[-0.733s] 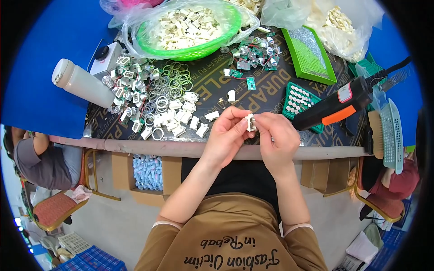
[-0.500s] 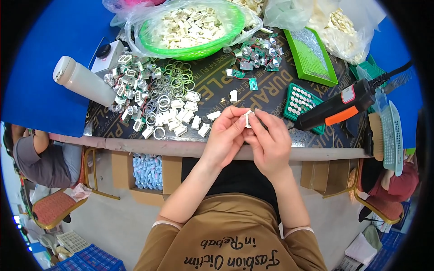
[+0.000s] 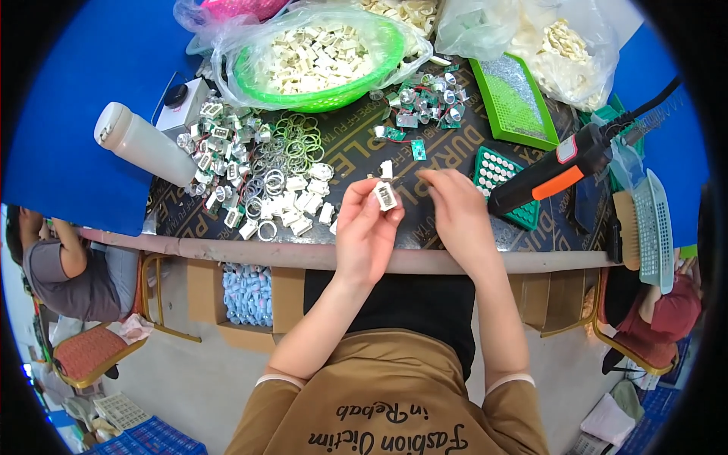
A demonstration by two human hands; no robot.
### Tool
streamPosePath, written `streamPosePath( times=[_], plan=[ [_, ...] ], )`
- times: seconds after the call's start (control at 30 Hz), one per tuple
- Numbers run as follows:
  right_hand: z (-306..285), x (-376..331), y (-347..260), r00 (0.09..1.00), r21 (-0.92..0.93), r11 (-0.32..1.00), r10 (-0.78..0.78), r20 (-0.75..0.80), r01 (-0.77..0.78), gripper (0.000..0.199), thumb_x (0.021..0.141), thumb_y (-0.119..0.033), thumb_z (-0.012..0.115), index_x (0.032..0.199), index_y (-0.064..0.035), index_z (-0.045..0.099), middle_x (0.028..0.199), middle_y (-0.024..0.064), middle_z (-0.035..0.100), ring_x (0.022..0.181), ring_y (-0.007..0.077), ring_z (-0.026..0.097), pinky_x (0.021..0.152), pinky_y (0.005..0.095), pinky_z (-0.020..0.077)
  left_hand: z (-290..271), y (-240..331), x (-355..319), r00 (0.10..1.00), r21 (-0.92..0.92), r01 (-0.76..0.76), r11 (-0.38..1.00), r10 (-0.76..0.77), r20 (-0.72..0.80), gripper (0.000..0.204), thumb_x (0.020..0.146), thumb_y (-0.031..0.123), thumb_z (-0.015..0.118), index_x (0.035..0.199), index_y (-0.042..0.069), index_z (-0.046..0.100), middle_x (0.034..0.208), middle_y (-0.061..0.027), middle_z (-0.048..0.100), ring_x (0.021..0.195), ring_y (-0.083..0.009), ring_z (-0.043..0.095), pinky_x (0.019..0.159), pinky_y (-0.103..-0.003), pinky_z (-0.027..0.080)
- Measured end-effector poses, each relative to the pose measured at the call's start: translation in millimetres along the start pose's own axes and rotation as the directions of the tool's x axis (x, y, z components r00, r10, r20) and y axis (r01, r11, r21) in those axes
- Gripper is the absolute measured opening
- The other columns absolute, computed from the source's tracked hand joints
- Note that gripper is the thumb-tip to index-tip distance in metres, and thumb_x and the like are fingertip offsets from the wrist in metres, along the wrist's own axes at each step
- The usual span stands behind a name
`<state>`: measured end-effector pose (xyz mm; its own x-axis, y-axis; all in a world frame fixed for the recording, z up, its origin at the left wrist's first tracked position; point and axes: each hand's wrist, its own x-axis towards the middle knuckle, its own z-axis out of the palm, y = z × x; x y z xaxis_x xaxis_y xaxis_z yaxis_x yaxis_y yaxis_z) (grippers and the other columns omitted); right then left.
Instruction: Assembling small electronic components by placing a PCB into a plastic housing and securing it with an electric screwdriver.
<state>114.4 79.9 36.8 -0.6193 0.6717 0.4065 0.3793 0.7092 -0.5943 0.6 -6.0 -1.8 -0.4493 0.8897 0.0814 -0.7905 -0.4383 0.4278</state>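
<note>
My left hand (image 3: 368, 231) holds a small white plastic housing (image 3: 385, 198) between thumb and fingers, its slotted face turned up. My right hand (image 3: 464, 216) is apart from it, over the table to the right, fingers loosely bent and nothing visible in them. Just beyond the held part stands another white housing (image 3: 387, 169). Beyond my right fingertips lies a small green circuit board (image 3: 418, 149). A pile of white housings (image 3: 299, 201) lies left of my left hand, beside loose rings (image 3: 296, 144) and a heap of wired parts (image 3: 220, 148).
A green basket (image 3: 322, 101) of white parts stands at the back, with a green tray (image 3: 542, 139) to its right. A black-and-orange tool (image 3: 557, 174) rests over a dark green tray (image 3: 497, 168) of round pieces. A white bottle (image 3: 144, 144) leans at left.
My hands were together around a small white part. Now my right hand has moved off to the right, while my left hand, shifted slightly left, keeps the housing.
</note>
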Motion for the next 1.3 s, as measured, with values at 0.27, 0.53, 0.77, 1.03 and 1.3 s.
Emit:
streamPosePath(
  times=[0.27,0.53,0.77,1.03,1.3],
  plan=[
    [28,43,5,0.934,-0.074,0.973,-0.187,0.303,0.219,0.020,0.071,0.000,0.052,0.090,-0.0018,0.059,0.085,0.0122,0.054,0.083,0.0292,0.052,0.073,0.0363,0.0434,1,1,-3,0.998,-0.136,-0.042,0.990,0.034,-0.057,0.020,0.088,0.013,0.045,0.107,0.010,0.043,0.092,-0.0079,0.051,0.075,-0.0174,0.045,0.065,-0.029,0.036],
    [-2,-3,-13,0.943,-0.139,0.932,-0.330,0.048,0.334,0.034,0.065,0.000,0.056,0.098,-0.0033,0.059,0.098,0.0110,0.057,0.083,0.0252,0.056,0.068,0.0343,0.0459,0,5,-1,0.999,-0.096,0.001,0.995,-0.004,-0.032,0.019,0.088,0.013,0.046,0.106,0.009,0.044,0.090,-0.0075,0.051,0.076,-0.0175,0.045,0.067,-0.029,0.037],
    [-72,-45,62,0.817,-0.016,0.974,0.179,-0.548,-0.224,0.006,0.080,0.001,0.052,0.084,0.0010,0.056,0.075,0.0094,0.055,0.060,0.0189,0.051,0.057,0.0261,0.0432,5,2,0,0.998,-0.069,0.056,0.996,-0.057,-0.019,0.017,0.087,0.012,0.045,0.104,0.008,0.045,0.087,-0.0068,0.051,0.077,-0.0172,0.047,0.068,-0.029,0.037],
    [-75,-20,90,0.903,-0.317,0.882,0.225,-0.366,-0.348,0.009,0.071,0.001,0.051,0.080,0.0008,0.056,0.081,0.0134,0.058,0.077,0.0337,0.054,0.067,0.0359,0.0436,6,4,1,0.995,-0.060,0.101,0.993,-0.101,0.013,0.017,0.087,0.012,0.047,0.104,0.008,0.045,0.088,-0.0086,0.051,0.079,-0.0172,0.049,0.070,-0.029,0.039],
    [-58,-63,0,0.793,0.074,0.987,-0.071,-0.606,0.145,0.008,0.074,0.009,0.055,0.079,0.0026,0.057,0.071,0.0113,0.058,0.066,0.0188,0.055,0.064,0.0270,0.0450,4,4,0,0.984,-0.027,0.162,0.986,-0.160,0.073,0.016,0.089,0.010,0.046,0.104,0.007,0.046,0.089,-0.0086,0.053,0.082,-0.0172,0.050,0.074,-0.029,0.042]
  ],
)
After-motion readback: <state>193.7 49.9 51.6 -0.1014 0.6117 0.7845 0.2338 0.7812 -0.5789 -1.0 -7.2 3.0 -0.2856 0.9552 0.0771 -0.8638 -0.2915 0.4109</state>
